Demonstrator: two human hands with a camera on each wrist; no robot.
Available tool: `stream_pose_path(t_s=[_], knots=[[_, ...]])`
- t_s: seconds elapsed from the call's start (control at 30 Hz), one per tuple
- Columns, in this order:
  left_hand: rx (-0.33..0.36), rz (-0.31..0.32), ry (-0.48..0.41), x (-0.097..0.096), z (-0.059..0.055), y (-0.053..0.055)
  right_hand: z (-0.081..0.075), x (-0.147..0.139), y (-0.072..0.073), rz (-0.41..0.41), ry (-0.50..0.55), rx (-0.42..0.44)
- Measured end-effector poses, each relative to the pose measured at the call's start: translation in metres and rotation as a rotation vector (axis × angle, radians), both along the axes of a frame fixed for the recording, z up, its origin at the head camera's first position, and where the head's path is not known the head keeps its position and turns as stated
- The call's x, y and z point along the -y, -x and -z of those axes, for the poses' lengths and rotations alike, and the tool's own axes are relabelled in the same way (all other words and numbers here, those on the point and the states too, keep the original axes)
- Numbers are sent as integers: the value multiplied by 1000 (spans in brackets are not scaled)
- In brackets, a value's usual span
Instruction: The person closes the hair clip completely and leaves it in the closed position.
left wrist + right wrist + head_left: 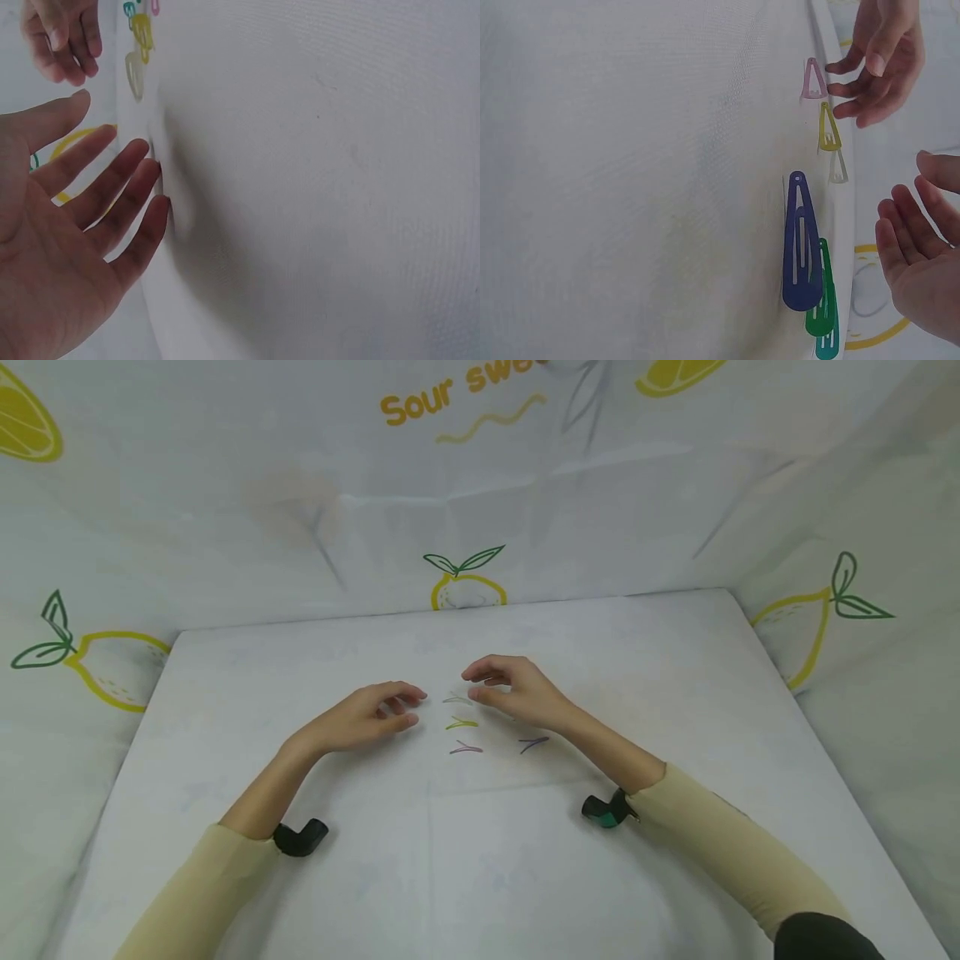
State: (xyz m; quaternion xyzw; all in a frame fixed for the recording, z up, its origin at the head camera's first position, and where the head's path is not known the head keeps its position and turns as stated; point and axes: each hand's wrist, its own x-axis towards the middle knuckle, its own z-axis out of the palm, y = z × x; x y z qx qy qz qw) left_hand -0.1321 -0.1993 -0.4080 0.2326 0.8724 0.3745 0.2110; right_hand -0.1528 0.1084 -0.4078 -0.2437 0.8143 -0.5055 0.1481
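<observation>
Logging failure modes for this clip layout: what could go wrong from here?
1. The pale snap hair clip nearly matches the white tabletop, so it could be overlooked.
2. The right hand hides the green snap hair clip from the head view, so its position might be misjudged there.

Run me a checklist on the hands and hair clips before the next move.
1. Left hand free: ok, fingers relaxed, holding nothing.
2. Right hand free: ok, also holding nothing.
3. Pink clip, yellow clip and pale clip apart: ok, the head view shows gaps between them.
4. Blue clip, green clip and teal clip apart: cannot tell, they overlap in the right wrist view.
5. All six clips plain in the head view: not ok, green and teal do not show clearly there.
</observation>
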Motion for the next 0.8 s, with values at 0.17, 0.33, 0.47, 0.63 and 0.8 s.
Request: stream_pose_path(t_s=[0.17,0.33,0.47,0.63,0.8], knots=[[-25,-20,-25,-8,4,6,4,4,3,0,-34,24],[-33,-50,-40,-12,10,13,4,7,7,2,-82,45],[-25,-68,-48,-15,13,17,3,9,9,-11,-119,43],[-39,-66,-60,-19,16,22,4,12,11,-19,-158,44],[-11,-73,-66,-24,18,25,4,14,11,-35,-192,77]])
